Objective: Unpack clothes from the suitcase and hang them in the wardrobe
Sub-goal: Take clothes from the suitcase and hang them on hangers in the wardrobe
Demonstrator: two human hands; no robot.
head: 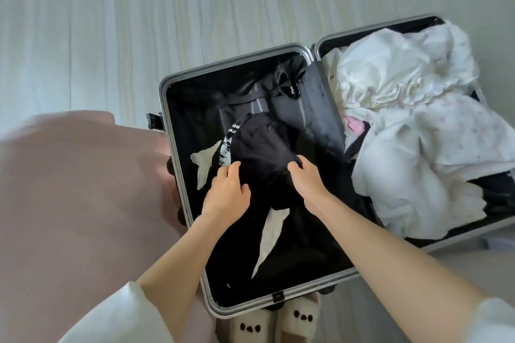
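Note:
An open grey suitcase [178,175] lies flat on the floor with a black lining. In its left half sits a bunched black garment [264,147] with a white print, over a pale garment [271,234]. My left hand [227,193] grips the black garment's left edge with curled fingers. My right hand [302,178] pinches its right edge. The suitcase's right half holds a heap of white and pale pink clothes [412,125]. No wardrobe is in view.
A pink bedspread [83,203] fills the left side, close against the suitcase. Pale wood floor [139,22] stretches beyond the suitcase. My two slippers [278,323] with dark dots stand at the suitcase's near edge.

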